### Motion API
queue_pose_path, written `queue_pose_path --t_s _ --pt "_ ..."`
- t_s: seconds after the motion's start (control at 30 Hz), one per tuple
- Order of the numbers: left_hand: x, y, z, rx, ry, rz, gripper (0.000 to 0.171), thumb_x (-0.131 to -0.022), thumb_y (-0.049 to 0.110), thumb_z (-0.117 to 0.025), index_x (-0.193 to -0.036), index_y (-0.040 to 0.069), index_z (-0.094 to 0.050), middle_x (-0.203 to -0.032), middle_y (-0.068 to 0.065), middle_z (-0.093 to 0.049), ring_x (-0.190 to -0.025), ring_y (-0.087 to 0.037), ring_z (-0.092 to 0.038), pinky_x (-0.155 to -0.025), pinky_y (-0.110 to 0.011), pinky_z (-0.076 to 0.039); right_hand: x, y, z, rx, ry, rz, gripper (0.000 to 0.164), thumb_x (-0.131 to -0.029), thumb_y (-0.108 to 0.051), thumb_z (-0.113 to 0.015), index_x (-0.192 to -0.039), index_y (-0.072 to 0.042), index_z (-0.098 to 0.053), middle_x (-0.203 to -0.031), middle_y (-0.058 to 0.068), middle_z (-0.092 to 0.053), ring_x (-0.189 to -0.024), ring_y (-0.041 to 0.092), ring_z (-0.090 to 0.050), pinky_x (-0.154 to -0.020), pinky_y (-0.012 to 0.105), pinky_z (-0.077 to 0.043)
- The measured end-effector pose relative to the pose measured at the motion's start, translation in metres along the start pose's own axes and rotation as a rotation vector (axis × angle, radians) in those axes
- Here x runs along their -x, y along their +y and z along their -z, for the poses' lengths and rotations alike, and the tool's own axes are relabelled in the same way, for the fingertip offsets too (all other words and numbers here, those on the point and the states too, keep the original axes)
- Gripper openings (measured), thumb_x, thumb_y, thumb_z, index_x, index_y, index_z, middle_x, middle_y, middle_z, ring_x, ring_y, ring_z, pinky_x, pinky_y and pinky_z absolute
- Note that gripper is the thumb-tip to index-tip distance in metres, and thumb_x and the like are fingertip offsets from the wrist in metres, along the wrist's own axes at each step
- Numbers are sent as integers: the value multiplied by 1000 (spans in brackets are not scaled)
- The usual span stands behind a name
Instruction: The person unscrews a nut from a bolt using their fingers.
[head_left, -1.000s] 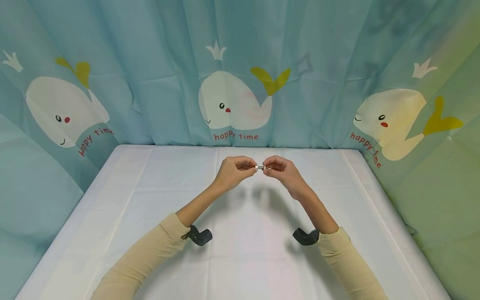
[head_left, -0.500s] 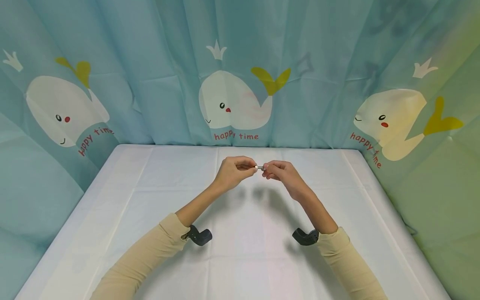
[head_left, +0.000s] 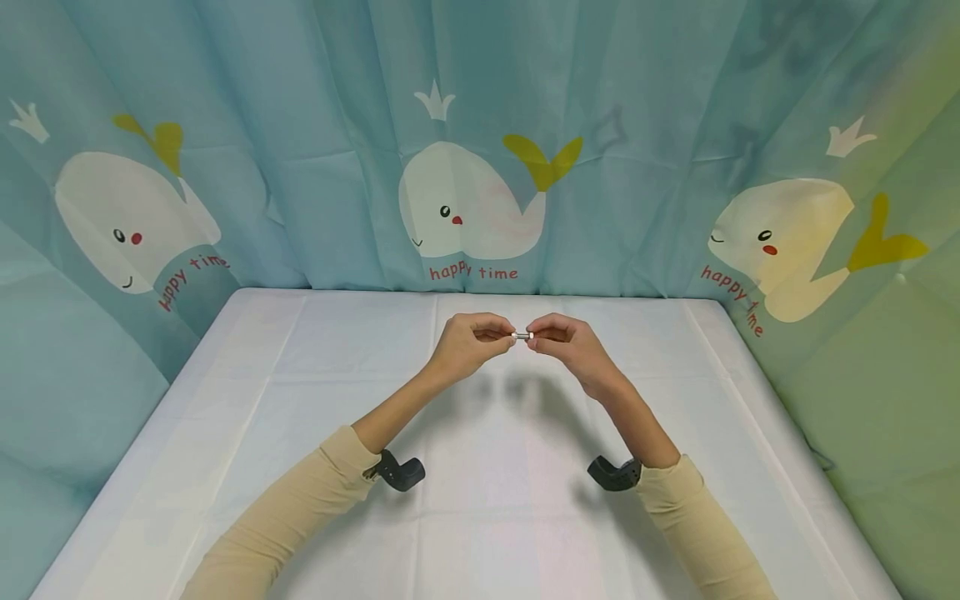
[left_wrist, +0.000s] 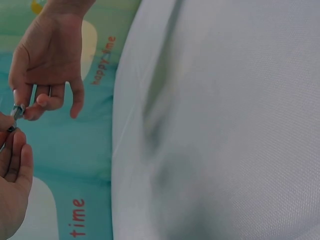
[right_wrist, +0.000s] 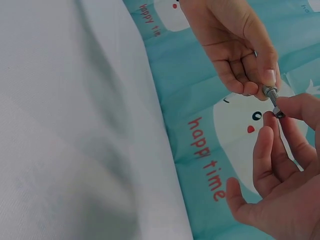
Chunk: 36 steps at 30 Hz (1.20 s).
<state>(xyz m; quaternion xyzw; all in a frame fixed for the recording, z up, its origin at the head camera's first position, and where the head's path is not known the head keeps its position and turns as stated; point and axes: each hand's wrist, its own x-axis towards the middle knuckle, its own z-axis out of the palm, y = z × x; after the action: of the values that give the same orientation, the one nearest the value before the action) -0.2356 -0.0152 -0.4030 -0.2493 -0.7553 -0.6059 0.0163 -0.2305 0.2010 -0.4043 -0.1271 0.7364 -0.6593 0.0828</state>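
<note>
A small metal bolt (head_left: pixel 522 336) lies level between my two hands, held above the white table. My left hand (head_left: pixel 467 343) pinches one end of it between thumb and fingertips. At the other end, my right hand (head_left: pixel 576 352) pinches a hex nut (right_wrist: pixel 278 113) with thumb and index finger. Bare thread shows between the two grips in the right wrist view. The left wrist view has the bolt (left_wrist: pixel 18 112) at its left edge, partly covered by fingertips, with the right hand's other fingers loosely bent.
The table (head_left: pixel 480 517) is covered with a white cloth, and both hands cast shadows on it. A blue-green curtain (head_left: pixel 315 225) printed with whales stands along the back and sides. Black wrist mounts (head_left: pixel 401 472) jut inward from both sleeves.
The right hand's fingers rolled over the nut half a second ago, then turned back to a thumb-below pinch. My left hand has kept its hold and place.
</note>
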Motion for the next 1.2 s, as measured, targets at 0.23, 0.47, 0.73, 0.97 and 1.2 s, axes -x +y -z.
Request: queue_pose_path --t_s 0.23,0.47,0.73,0.97,1.2 --pt "0 2 -2 1 5 10 11 -88 5 -75 -97 -1 -75 -90 -10 -74 -81 -21 -71 -75 -30 -59 0 1 1 7 -3 22 22 -91 -3 -69 -112 2 -64 -99 1 -67 -92 16 -63 -87 29 -51" --pt "0 4 -3 -5 8 19 10 -88 4 -75 -97 -1 -76 -91 -11 -74 -82 -21 -71 -76 -30 -58 2 0 3 6 -45 14 37 -95 -9 -62 -126 10 -55 -107 4 -64 -95 17 -63 -95 37 -49" --pt "-2 4 -4 -14 7 12 10 -87 3 -74 -96 -1 -75 -89 -8 -74 -80 -18 -71 -75 -30 -59 -1 -1 4 22 3 -41 29 -98 -18 -62 -109 8 -66 -93 2 -69 -89 18 -64 -98 41 -46" --pt "-2 3 -4 -20 5 7 9 -88 4 -74 -96 0 -75 -88 -6 -74 -80 -17 -71 -75 -30 -59 1 -1 5 7 1 12 25 -95 -9 -64 -113 8 -66 -95 5 -71 -93 20 -62 -90 35 -50" --pt "-1 1 -5 -18 9 20 10 -88 5 -75 -96 0 -75 -89 -9 -74 -81 -20 -71 -75 -30 -58 2 0 5 -5 -17 32 20 -91 -3 -68 -110 3 -65 -101 10 -68 -94 20 -64 -89 33 -51"
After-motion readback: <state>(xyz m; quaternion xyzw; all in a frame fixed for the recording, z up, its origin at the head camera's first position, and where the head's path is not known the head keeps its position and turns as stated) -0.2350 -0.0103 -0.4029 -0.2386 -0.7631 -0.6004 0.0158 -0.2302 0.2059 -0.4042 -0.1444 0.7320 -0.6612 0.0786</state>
